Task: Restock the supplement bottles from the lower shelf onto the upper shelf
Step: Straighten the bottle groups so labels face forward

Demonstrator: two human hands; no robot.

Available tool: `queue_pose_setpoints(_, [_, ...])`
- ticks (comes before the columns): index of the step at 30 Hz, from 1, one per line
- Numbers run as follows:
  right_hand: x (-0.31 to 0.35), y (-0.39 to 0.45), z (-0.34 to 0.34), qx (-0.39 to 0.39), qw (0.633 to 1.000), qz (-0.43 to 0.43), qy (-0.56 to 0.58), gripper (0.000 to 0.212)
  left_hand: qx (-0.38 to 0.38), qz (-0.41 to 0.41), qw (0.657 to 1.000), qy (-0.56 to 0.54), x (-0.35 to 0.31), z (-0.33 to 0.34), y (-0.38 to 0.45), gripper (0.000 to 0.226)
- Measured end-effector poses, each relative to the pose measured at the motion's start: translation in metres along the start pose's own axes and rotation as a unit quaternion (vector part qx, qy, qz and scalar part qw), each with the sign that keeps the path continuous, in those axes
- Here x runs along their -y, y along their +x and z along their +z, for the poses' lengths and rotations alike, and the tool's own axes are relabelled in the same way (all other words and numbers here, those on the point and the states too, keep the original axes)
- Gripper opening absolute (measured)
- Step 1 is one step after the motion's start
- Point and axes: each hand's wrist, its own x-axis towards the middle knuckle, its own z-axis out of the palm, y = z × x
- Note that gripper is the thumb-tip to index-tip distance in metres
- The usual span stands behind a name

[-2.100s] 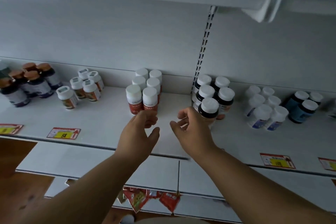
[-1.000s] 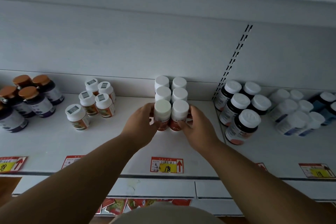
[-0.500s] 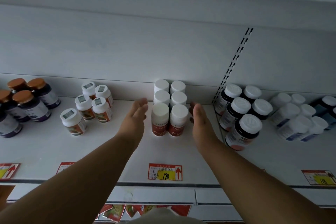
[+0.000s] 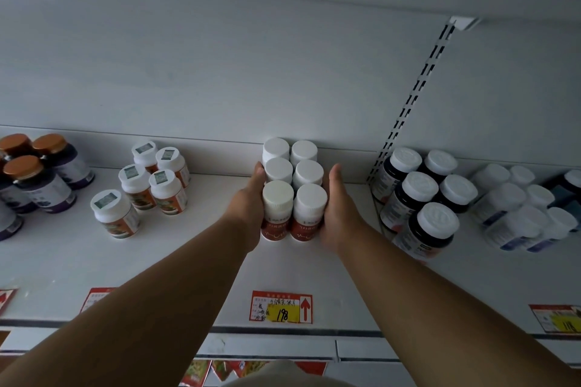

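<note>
White-capped red bottles (image 4: 292, 195) sit two-by-three against the shelf (image 4: 195, 261) back edge. Our left hand (image 4: 248, 204) and right hand (image 4: 338, 207), apart half a second ago, now press flat-fingered on both flanks, squaring the block; nothing gripped. Restock here looks nearly settled.

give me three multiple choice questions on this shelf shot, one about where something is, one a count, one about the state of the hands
1. Where is the yellow 198 price tag?
A. shelf front edge, below the red-label bottles
B. back wall
C. on a cap

2. How many white caps in the red-label bottles block?
A. four
B. six
C. nine

3. How are the hands?
A. fists, off the shelf
B. flat against the block's sides
C. lifting one bottle

Answers: 1 A, tag sits at the edge. 2 B, two columns of three. 3 B, left hand and right hand press straight-fingered on either side.
</note>
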Motion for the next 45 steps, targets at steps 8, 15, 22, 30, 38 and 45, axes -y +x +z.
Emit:
queue_pose_setpoints(8, [-0.002, 0.007, -0.002, -0.017, 1.0, -0.002, -0.011, 0.073, -0.014, -0.006, 1.0, -0.003, -0.002, 0.0, -0.003, 0.046])
queue_pose_setpoints(15, [-0.001, -0.017, -0.012, -0.108, 0.984, -0.055, -0.127, 0.052, -0.077, 0.049, 0.985, 0.143, 0.002, -0.022, -0.018, 0.045])
queue_pose_setpoints(22, [-0.025, -0.062, -0.033, -0.145, 0.856, -0.193, -0.457, 0.031, -0.088, 0.159, 0.894, 0.41, 0.024, -0.04, -0.052, 0.051])
queue_pose_setpoints(30, [-0.028, -0.068, -0.027, -0.118, 0.815, -0.24, -0.515, 0.039, -0.095, 0.191, 0.861, 0.463, 0.025, -0.031, -0.052, 0.052])
queue_pose_setpoints(38, [-0.027, -0.07, -0.021, -0.136, 0.814, -0.219, -0.521, 0.037, -0.082, 0.194, 0.85, 0.482, 0.021, -0.031, -0.049, 0.05])
queue_pose_setpoints(45, [-0.032, -0.082, -0.014, -0.18, 0.815, -0.197, -0.515, 0.047, -0.088, 0.187, 0.862, 0.464, 0.025, -0.039, -0.06, 0.061])
